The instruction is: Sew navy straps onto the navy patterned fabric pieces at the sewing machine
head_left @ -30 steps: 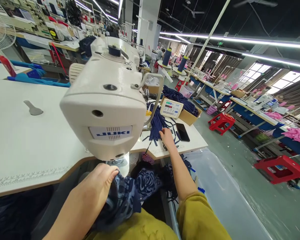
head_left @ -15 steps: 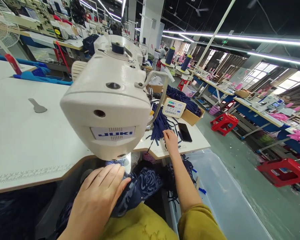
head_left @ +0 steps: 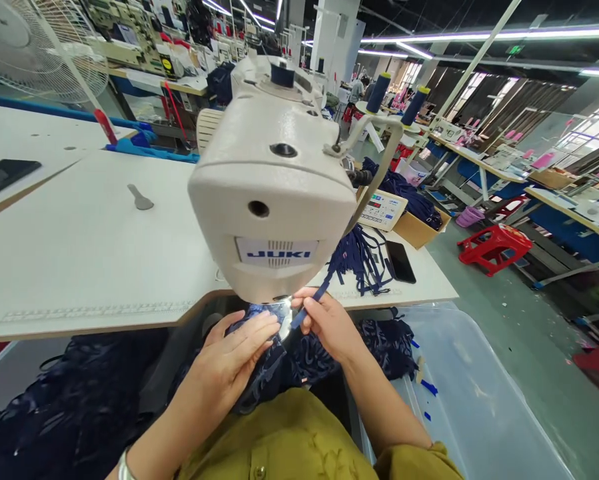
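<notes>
My right hand [head_left: 326, 323] pinches a narrow navy fabric strip [head_left: 310, 305] between thumb and fingers, just right of the lit needle area. The strip runs up toward a bundle of navy strips [head_left: 356, 257] on the table. My left hand [head_left: 239, 353] is closed over dark blue patterned fabric [head_left: 274, 363] below the head of the white sewing machine [head_left: 274, 193], its thumb partly hidden. Needle and presser foot are hidden behind the machine head. More patterned fabric [head_left: 389, 347] hangs at the table edge beside my right forearm.
A black phone [head_left: 400, 261] and a control panel [head_left: 383, 209] are right of the machine, near a cardboard box [head_left: 419, 230] of navy strips. A grey metal piece [head_left: 140, 198] rests on the white table [head_left: 94, 253]. A clear plastic bin [head_left: 479, 380] stands below right.
My right hand has come from the strip bundle to the needle area, bringing a navy strip. My left hand remains at the fabric, fingers shifted. The view has turned left.
</notes>
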The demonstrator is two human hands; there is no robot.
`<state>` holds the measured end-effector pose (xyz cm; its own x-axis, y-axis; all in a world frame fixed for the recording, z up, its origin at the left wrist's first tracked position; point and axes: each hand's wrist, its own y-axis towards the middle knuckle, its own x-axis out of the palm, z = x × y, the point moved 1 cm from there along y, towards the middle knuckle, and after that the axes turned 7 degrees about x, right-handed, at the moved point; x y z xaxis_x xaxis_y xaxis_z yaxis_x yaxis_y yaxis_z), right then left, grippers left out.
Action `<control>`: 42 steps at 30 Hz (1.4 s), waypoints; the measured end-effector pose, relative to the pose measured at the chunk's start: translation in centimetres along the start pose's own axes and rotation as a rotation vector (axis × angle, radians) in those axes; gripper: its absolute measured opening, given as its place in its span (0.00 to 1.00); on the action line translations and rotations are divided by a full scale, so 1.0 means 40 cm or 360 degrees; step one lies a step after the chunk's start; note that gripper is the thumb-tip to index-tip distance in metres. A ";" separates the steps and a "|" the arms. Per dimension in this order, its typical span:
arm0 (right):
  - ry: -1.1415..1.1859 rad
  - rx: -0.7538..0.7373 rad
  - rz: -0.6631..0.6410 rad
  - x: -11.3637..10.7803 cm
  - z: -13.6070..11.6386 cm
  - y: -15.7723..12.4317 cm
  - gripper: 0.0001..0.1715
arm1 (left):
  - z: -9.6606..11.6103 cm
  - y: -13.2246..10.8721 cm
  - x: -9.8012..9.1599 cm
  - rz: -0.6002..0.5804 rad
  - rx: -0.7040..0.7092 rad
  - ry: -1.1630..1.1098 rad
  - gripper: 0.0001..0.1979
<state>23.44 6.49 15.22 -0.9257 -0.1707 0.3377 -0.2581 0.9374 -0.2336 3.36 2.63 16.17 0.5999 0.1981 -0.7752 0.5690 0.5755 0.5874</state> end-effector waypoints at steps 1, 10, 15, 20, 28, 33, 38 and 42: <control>-0.0150 -0.0058 0.0026 0.009 0.000 0.002 0.14 | -0.003 -0.001 -0.001 -0.0005 -0.0005 -0.0039 0.17; -0.0944 -0.0438 0.0234 0.029 -0.004 0.015 0.16 | -0.020 0.006 -0.012 -0.0043 0.0044 -0.0131 0.18; -0.0831 -0.0375 0.0230 0.038 0.002 0.018 0.15 | -0.016 0.025 -0.020 -0.0037 0.0155 -0.0078 0.18; -0.0811 -0.0351 0.0212 0.035 0.010 0.021 0.15 | -0.013 0.035 -0.022 -0.0095 0.0209 -0.0041 0.17; -0.0623 -0.0341 0.0127 0.032 0.008 0.023 0.14 | -0.016 0.038 -0.018 -0.0118 0.0358 0.0150 0.16; -0.0536 -0.0206 0.0023 0.019 0.004 0.020 0.14 | -0.008 0.028 -0.015 -0.0153 0.0238 0.0245 0.16; -0.0627 -0.0197 0.0047 0.019 0.010 0.022 0.13 | -0.011 0.028 -0.018 -0.0132 0.0150 0.0073 0.16; -0.0586 -0.0174 0.0039 0.024 0.013 0.026 0.11 | -0.031 0.024 -0.020 -0.0177 0.0094 -0.0005 0.17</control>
<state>22.15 7.13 14.81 -0.9738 -0.2266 -0.0218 -0.2218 0.9661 -0.1323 2.73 4.01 17.04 0.5328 0.1330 -0.8358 0.6643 0.5461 0.5104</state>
